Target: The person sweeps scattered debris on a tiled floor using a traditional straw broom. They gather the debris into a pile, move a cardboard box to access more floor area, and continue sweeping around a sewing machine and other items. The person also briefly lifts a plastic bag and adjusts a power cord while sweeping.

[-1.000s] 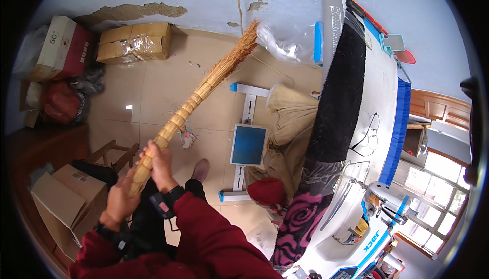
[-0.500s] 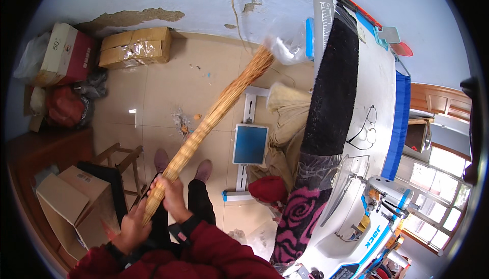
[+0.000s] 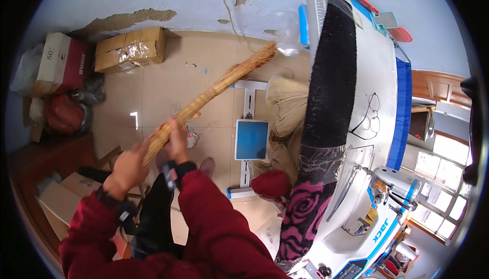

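A long straw broom (image 3: pixel 209 93) slants from lower left to upper right, held in both my hands. My left hand (image 3: pixel 128 169) is wrapped round its lower end. Farther along the shaft, my right hand (image 3: pixel 176 140) grips it too. The brown brush end reaches toward the wall, close to a clear plastic bag (image 3: pixel 286 34) hanging at the table end. Beneath the broom, a small heap of scraps (image 3: pixel 192 138) lies on the tiled floor (image 3: pixel 153 90), partly hidden by the shaft.
On my right stands a sewing machine (image 3: pixel 351 228) on a white table (image 3: pixel 374 70), with dark fabric along its edge, glasses (image 3: pixel 371 118) and a blue foot pedal (image 3: pixel 252 140) below. Cardboard boxes (image 3: pixel 130 49) and bags (image 3: pixel 65 113) line the left. A wooden stool (image 3: pixel 109 157) stands near my legs.
Both hands have moved up and forward with the broom, which now slants less steeply. Its brush end has shifted slightly right. More of my sleeves shows.
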A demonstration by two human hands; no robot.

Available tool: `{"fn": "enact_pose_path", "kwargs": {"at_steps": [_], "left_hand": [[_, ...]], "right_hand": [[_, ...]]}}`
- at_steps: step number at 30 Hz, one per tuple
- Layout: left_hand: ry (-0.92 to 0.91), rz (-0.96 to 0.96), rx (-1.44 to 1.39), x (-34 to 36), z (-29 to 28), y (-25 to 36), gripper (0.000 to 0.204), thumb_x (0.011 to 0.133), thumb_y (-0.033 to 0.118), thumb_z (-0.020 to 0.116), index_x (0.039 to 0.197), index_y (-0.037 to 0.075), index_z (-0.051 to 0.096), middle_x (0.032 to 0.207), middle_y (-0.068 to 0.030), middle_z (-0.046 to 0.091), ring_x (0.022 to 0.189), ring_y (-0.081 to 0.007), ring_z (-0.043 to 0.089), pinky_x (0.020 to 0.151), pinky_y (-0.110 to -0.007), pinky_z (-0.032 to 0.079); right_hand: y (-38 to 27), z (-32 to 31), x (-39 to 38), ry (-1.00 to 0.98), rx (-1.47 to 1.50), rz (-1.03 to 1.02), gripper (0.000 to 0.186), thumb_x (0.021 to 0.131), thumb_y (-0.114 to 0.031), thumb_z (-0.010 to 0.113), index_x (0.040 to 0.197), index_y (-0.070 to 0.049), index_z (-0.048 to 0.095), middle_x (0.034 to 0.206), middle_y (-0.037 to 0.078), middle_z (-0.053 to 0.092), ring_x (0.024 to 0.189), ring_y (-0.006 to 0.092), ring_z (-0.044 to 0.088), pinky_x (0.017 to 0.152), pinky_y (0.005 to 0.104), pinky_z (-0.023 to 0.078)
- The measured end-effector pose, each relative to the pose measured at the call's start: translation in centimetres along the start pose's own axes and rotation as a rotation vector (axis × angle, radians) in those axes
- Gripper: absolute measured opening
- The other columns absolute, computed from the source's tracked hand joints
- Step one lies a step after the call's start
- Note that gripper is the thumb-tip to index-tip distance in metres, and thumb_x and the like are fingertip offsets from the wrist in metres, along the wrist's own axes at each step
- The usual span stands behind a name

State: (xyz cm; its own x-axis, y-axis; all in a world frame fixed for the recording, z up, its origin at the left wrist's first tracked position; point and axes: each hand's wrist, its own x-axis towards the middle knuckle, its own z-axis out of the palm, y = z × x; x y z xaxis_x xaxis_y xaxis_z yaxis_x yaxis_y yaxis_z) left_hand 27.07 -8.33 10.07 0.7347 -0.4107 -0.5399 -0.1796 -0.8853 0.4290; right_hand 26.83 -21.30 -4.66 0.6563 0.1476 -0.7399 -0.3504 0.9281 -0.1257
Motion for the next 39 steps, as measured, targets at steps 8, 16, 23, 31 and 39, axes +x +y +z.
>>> {"fn": "enact_pose_path", "kwargs": {"at_steps": [8,16,23,31,39], "left_hand": [[0.1,-0.072,-0.185,-17.3,-0.2,-2.2,0.067,0.066,0.005,0.061,0.132,0.004,0.045,0.097,-0.0236,0.059,0.086,-0.0434,0.058,0.072,-0.048,0.048],[0.025,-0.306,-0.534,-23.2,5.3,-0.4,0.071,0.067,0.006,0.067,0.133,-0.003,0.042,0.109,-0.0244,0.06,0.102,-0.0372,0.06,0.087,-0.039,0.047],[0.045,-0.174,-0.637,-16.3,8.5,0.5,0.073,0.068,0.008,0.068,0.134,-0.004,0.039,0.115,-0.0271,0.057,0.109,-0.0398,0.057,0.091,-0.039,0.046],[0.101,0.031,-0.201,-1.8,6.8,1.8,0.066,0.071,0.009,0.062,0.133,0.006,0.042,0.101,-0.0247,0.06,0.086,-0.0449,0.059,0.074,-0.051,0.048],[0.08,0.09,0.024,-2.1,-1.9,0.3,0.063,0.071,0.006,0.059,0.132,0.005,0.044,0.096,-0.0225,0.061,0.08,-0.0436,0.06,0.071,-0.05,0.05]], "right_hand": [[10.6,2.4,-12.8,0.02,-0.042,0.16,0.022,0.088,-0.02,0.065,0.092,-0.003,0.051,0.08,0.007,0.057,0.072,0.021,0.063,0.062,0.0406,0.056],[12.0,-1.8,-16.7,0.0,-0.325,0.197,0.018,0.085,-0.014,0.066,0.087,-0.004,0.052,0.075,0.005,0.057,0.064,0.0187,0.064,0.06,0.0299,0.054],[6.3,-3.0,-12.9,0.035,-0.396,-0.098,0.017,0.085,-0.014,0.065,0.087,-0.003,0.052,0.072,0.006,0.056,0.058,0.0183,0.061,0.054,0.0296,0.052],[-3.2,-4.2,-3.1,0.135,-0.214,-0.156,0.019,0.086,-0.015,0.059,0.096,-0.001,0.051,0.083,0.01,0.058,0.069,0.0234,0.061,0.065,0.0381,0.055],[0.6,1.5,-1.8,-0.018,0.058,-0.034,0.019,0.089,-0.018,0.057,0.094,-0.001,0.05,0.081,0.01,0.058,0.073,0.0234,0.06,0.071,0.0392,0.054]]}}
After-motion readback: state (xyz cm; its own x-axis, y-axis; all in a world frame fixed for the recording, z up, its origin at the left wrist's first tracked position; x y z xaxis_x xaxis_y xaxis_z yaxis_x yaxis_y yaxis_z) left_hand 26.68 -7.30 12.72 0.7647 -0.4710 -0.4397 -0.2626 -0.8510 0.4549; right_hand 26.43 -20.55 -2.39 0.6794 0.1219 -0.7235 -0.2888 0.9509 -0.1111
